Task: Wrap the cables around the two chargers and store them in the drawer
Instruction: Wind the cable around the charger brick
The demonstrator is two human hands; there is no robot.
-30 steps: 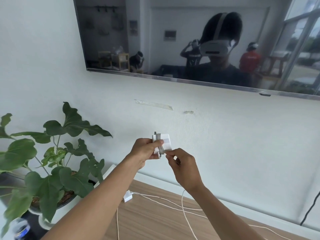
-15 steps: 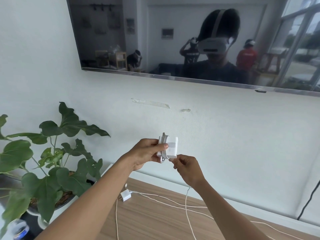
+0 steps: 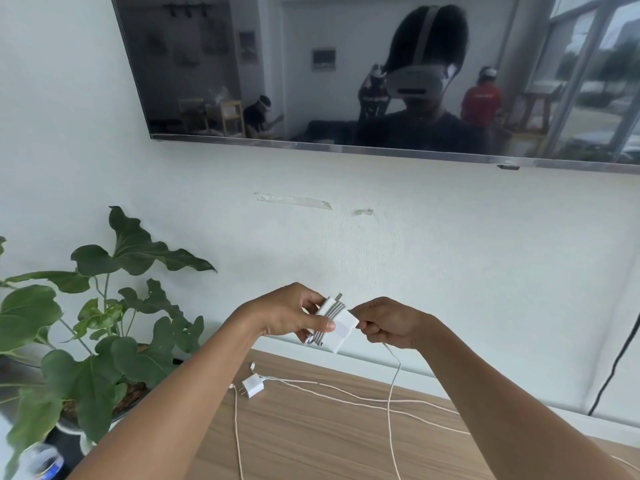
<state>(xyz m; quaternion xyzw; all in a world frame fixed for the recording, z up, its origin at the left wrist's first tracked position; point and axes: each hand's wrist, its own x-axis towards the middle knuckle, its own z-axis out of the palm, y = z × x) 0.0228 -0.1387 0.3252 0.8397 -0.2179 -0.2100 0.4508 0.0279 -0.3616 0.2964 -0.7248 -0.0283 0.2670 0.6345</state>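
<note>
The left hand [image 3: 294, 317] curls its fingers round a white square charger block [image 3: 343, 330] held up in the air before the wall. The thumb lies across several turns of pale grey cable [image 3: 330, 311] wound about the block, and the fingers hide the block's left edge. The right hand [image 3: 388, 322] sits just beside the block's right corner, thumb and forefinger pinched on the loose run of that cable. From the pinch the loose white strand [image 3: 393, 393] drops to the light wooden tabletop [image 3: 311, 441] and runs out of the bottom of the frame, so its end cannot be seen. Below the hands a small white plug charger [image 3: 253, 386] lies on the tabletop near its back edge, prongs pointing left. Thin whitish cables [image 3: 346, 398] trail from it across the wood, but it is hard to tell which belongs to which charger. On the left a green broad-leaved potted plant [image 3: 104, 323] stands beside the tabletop, its pot mostly hidden by leaves. A blurred blue-and-white object [image 3: 45, 462] in the bottom corner cannot be made out. The white wall [image 3: 467, 271] carries a strip of clear tape [image 3: 294, 200] and a dark wall-mounted screen [image 3: 311, 81], cut off at the top and right and reflecting a room. A black cord [image 3: 616, 368] hangs down at the far right.
</note>
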